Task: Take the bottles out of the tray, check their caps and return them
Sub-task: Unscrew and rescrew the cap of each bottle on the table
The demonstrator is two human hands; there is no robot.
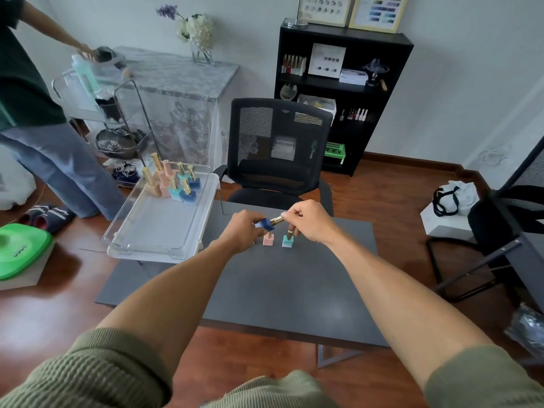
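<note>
A dark blue bottle (265, 224) with a gold cap (277, 220) lies sideways in the air above the grey table (265, 284). My left hand (243, 231) grips its blue body. My right hand (309, 220) pinches the gold cap between fingertips. Under my hands stand a pink bottle (268, 239) and a teal bottle (287, 240) on the table; their caps are partly hidden. The clear tray (153, 228) sits at the table's left, with several gold-capped bottles (172, 181) clustered at its far end.
A black mesh chair (276, 148) stands behind the table. Another person (32, 113) stands at the left by a cart (97, 95). A green item (20, 248) lies on the floor at left; a second chair (500, 225) is at right.
</note>
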